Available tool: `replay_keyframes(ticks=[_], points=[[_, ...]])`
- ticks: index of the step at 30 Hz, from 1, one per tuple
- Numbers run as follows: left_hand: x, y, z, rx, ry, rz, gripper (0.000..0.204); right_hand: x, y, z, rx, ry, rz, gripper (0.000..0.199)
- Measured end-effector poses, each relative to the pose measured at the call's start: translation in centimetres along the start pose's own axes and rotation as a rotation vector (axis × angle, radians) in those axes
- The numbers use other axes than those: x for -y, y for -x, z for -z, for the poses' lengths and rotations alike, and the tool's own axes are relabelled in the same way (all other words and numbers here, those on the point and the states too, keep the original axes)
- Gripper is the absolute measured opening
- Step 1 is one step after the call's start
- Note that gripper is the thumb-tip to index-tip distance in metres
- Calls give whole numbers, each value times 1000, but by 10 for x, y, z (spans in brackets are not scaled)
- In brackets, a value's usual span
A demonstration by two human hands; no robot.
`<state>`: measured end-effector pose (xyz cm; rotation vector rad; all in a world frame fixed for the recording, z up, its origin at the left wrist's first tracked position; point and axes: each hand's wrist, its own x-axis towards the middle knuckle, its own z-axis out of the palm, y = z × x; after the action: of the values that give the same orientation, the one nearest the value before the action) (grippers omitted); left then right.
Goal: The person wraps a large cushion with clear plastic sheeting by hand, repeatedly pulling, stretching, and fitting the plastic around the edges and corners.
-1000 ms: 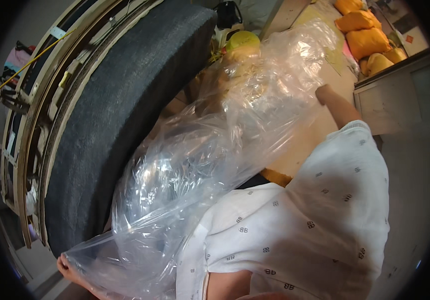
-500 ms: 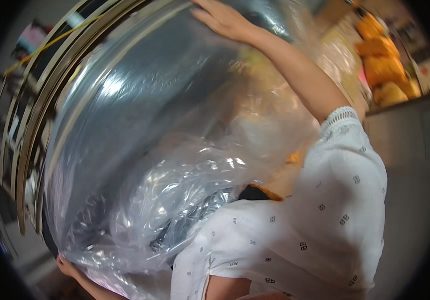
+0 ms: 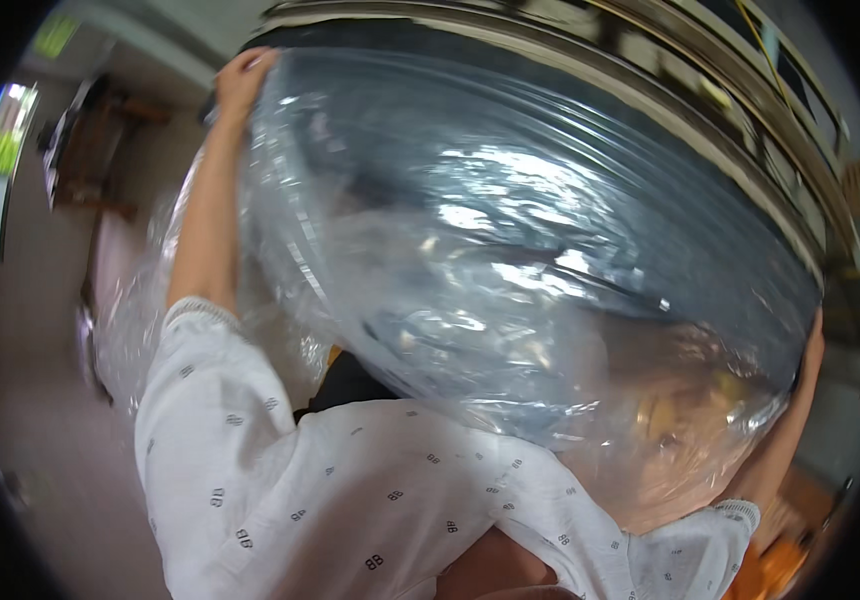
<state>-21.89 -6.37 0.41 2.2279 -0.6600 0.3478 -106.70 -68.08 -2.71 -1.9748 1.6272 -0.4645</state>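
At 11 o'clock, the left hand (image 3: 241, 82) pinches the upper edge of a clear plastic sheet (image 3: 510, 265). The sheet spreads across the centre, partly over a dark bench (image 3: 370, 36) showing bare towards 12. At 3 o'clock, the right hand (image 3: 813, 338) is at the sheet's end; its grip cannot be told.

We are holding a clear plastic sheet (image 3: 510, 270) spread wide; it is shining, creasing and covering much of the dark desk (image 3: 350, 37).
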Motion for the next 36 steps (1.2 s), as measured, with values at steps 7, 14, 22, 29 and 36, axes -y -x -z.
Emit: replay_keyframes(ticks=[7,14,22,29,36], points=[[-16,1,-19,-8,225,23,30,234,53,-72,-513,619,842,33],[-21,9,3,-110,233,18,19,524,278,-296,743,-396,764,39],[-12,3,-14,-161,260,72,31,622,352,-398,1340,-682,397,49],[6,2,-20,-164,319,6,35,493,362,-265,1564,-52,426,23],[11,-18,-13,-107,249,-192,34,176,380,-106,1441,729,241,31]])
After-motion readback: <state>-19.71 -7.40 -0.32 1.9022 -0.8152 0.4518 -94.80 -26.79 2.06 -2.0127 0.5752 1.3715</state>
